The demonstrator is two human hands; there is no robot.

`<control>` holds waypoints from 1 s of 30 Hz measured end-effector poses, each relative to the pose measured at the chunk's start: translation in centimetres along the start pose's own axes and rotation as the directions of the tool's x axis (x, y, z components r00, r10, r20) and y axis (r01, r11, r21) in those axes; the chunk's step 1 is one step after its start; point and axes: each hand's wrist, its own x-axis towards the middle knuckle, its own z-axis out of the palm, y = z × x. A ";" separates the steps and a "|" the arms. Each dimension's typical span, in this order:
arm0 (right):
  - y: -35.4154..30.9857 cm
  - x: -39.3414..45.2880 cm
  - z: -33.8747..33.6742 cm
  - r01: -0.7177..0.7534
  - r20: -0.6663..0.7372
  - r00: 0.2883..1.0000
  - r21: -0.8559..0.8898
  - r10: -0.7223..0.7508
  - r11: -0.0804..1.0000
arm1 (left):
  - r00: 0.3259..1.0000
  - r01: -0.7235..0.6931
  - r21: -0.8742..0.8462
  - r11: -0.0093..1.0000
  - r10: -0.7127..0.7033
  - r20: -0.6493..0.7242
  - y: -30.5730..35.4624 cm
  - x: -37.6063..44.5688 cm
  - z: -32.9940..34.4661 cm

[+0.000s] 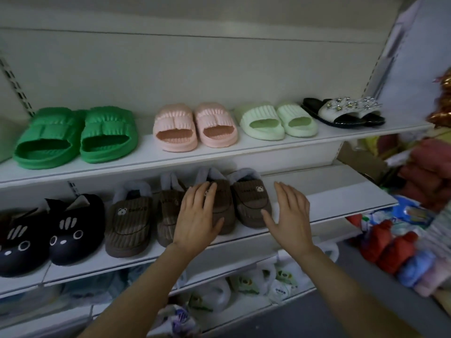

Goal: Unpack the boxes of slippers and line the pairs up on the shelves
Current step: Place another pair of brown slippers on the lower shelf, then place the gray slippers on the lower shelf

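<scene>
Left hand point(199, 215) lies flat, fingers straight, on the left shoe of a brown slipper pair point(234, 198) on the middle shelf point(329, 191). Right hand point(289, 213), open, is just right of that pair, thumb near its toe. Left of them stand another brown pair point(144, 215) and black cat slippers point(48, 230). Above, on the upper shelf point(146, 157), sit green point(75, 135) and pink slides point(195, 125).

The upper shelf point(151, 154) carried four pairs in a row: bright green slides point(73, 135) at the left, then pink slides point(195, 125), pale green slides point(278, 120) and black sandals with white jewelled straps point(344, 112) at the right end. The middle shelf point(341, 198) held black cat-face slippers point(46, 230) at the left and two pairs of brown bear slippers point(129, 215) beside them. On the lowest shelf point(244, 311) lay white plastic-wrapped slippers point(244, 284).
</scene>
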 end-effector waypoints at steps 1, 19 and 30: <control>-0.7 -0.4 -1.0 0.013 -0.030 0.999 -0.007 -0.013 1.000 | 1.000 -0.014 -0.002 1.000 0.014 -0.025 0.2 -0.4 -1.2; -15.6 -13.2 -10.0 -0.041 -0.026 0.999 -0.139 0.038 0.989 | 0.981 -0.193 -0.069 0.979 0.194 0.013 -2.5 -11.2 -13.6; -27.3 -24.1 -2.7 -0.273 0.046 0.959 -0.134 0.281 0.953 | 0.914 -0.283 -0.146 0.948 0.313 0.257 -12.5 -21.3 -12.0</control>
